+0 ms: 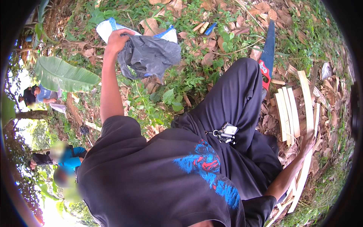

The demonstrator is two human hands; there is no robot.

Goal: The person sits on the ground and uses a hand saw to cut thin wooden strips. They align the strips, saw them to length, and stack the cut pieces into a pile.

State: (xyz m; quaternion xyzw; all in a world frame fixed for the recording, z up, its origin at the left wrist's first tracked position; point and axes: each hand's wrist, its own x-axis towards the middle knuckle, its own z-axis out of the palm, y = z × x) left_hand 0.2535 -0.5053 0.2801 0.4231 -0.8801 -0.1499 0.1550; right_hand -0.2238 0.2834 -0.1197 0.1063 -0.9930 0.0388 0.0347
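My left hand (117, 40) is closed on the edge of a crumpled dark grey plastic bag (151, 55), pinching it at the top left. Under the bag, white and blue sheeting (105, 30) shows on both sides. My right hand (308, 144) is at the right, closed around a long pale wooden strip (307, 94); its fingers are partly hidden. Several shorter pale strips (287, 113) lie beside it on dry leaves. More strips run below my right forearm.
A hand saw (269, 49) with a red handle lies beyond my bent knee. Near the top are a small blue object (210, 29) and short wooden pieces (204, 27). Keys (227, 131) hang at my waist. Two people (72, 157) (46, 94) are at the left, near a broad green leaf (68, 73).
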